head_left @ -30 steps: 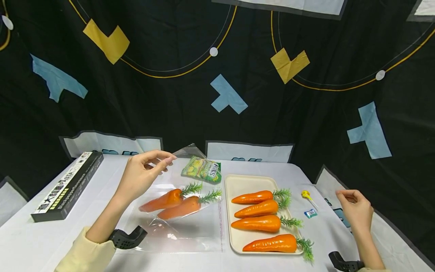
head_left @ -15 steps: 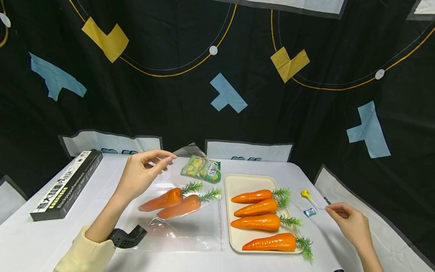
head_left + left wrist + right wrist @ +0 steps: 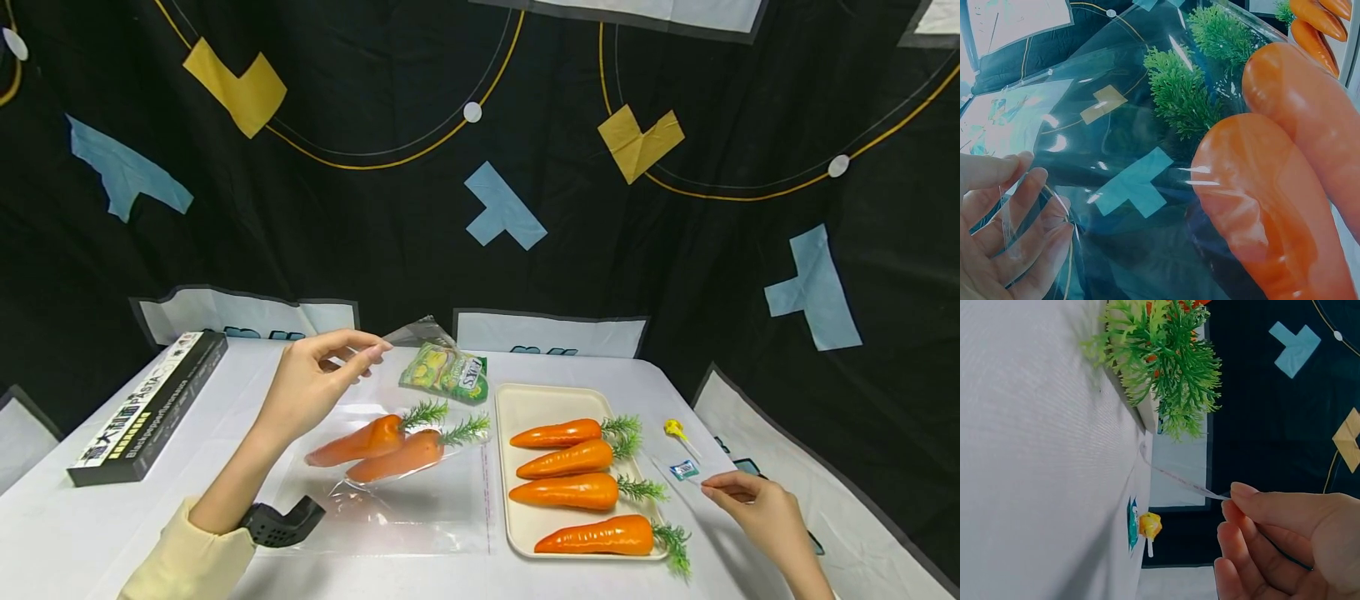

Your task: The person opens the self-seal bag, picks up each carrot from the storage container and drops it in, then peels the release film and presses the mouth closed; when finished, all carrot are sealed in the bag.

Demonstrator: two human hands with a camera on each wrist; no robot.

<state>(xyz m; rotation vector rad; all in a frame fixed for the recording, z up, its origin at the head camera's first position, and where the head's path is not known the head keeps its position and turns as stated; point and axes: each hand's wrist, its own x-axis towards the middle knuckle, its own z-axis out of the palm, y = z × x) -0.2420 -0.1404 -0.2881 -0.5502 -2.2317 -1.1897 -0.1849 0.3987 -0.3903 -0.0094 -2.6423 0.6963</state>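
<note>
"What do I see on my left?"
"A long black box [image 3: 146,408] along the white table [image 3: 90,533] edge."
"And ahead?"
"A green snack packet [image 3: 447,372]. Right of it a cream tray [image 3: 540,400] bears four carrots [image 3: 570,462]. Beyond the tray lie a yellow lollipop [image 3: 675,430] and a small blue wrapper [image 3: 684,470]."

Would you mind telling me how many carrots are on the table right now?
6. Four lie in a row on the cream tray; two lie side by side inside the clear plastic bag left of it. None appear hidden.
</note>
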